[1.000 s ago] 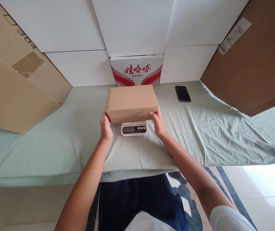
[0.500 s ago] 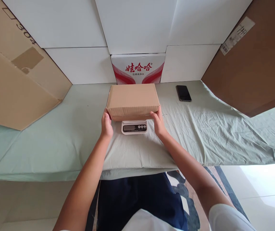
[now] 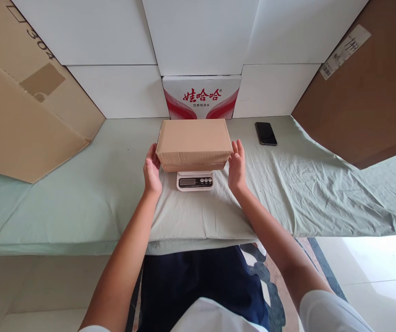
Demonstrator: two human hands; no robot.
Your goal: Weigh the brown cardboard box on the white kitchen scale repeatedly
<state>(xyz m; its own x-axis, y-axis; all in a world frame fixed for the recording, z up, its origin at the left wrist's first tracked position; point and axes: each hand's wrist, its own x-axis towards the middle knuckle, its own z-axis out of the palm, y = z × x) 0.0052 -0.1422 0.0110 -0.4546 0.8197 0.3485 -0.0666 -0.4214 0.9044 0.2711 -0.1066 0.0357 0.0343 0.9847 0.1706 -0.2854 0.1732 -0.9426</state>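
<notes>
Box (image 3: 194, 144) now sits on scale (image 3: 195, 180) by itself. I see left hand (image 3: 152, 171) and right hand (image 3: 237, 167) just let go, both open, flanking it. Phone (image 3: 266, 133) far right on worktop (image 3: 80, 198).

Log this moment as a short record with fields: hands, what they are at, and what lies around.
left hand: left hand open, flat against the left end of the plain brown cardboard box
right hand: right hand open, beside the box's right end; contact unclear
box: rests on small white digital scale
surface: pale green wrinkled sheet
nearby: black phone to the right; red-and-white printed carton behind
</notes>
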